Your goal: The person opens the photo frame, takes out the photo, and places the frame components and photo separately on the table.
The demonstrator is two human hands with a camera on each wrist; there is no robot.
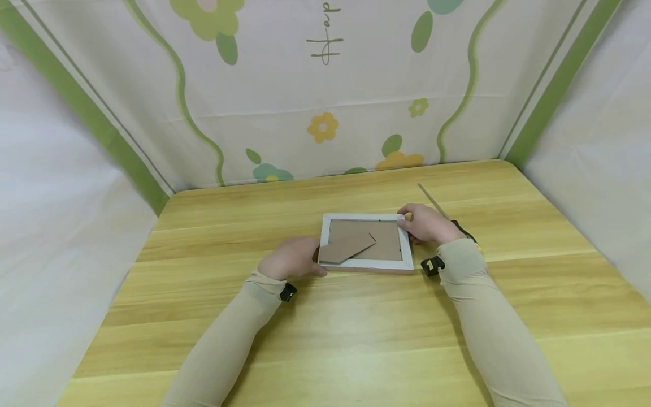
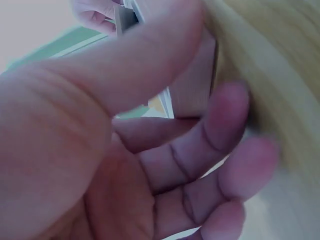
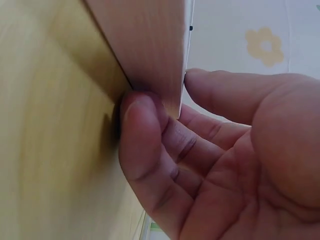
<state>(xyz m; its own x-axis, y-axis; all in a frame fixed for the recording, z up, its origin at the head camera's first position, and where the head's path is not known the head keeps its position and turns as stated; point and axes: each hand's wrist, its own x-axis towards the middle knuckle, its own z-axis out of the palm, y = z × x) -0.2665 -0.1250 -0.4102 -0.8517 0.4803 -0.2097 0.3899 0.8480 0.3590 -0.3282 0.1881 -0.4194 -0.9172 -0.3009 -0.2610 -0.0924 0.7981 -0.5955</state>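
In the head view, the right sleeve (image 1: pixel 495 333) partly hides the tool (image 1: pixel 432 199), right of centre; it and the left sleeve (image 1: pixel 231 345) run off the bottom edge, the lettering (image 1: pixel 326 40) off the top. In the left wrist view, the left hand (image 2: pixel 127 167) covers part of the frame (image 2: pixel 192 92), upper centre; the right hand (image 2: pixel 97 12), upper left, is cut off. The right wrist view's top edge cuts the frame.

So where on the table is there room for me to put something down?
There's bare table between the two sleeves, nearer the person than the white frame. More lies left of the left hand, and behind the frame up to the flowery cloth. It's crowded by the right hand, where the thin tool lies close.
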